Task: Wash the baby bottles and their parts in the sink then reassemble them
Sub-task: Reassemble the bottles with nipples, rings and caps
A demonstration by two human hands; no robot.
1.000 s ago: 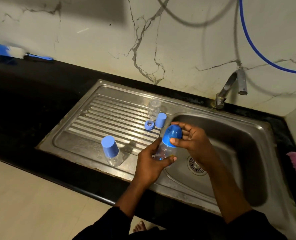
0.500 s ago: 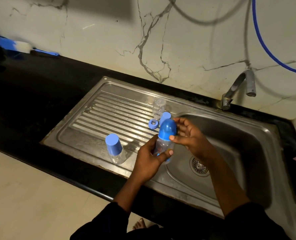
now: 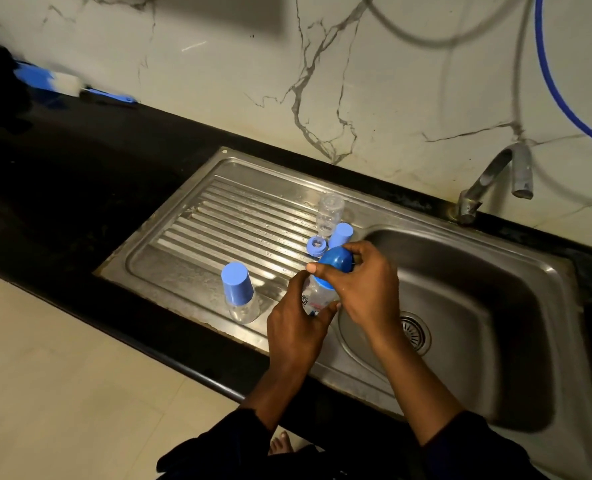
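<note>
The steel drainboard [image 3: 218,223] carries a capped bottle [image 3: 239,292], an uncapped bottle [image 3: 328,214], a loose cap [image 3: 340,235] and a ring [image 3: 315,245].

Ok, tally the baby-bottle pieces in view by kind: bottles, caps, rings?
Bottles: 3 (held bottle, near bottle, far bottle)
Caps: 3 (dark cap on the held bottle, near cap on the near bottle, loose cap)
Rings: 1 (ring)
Total: 7
</note>
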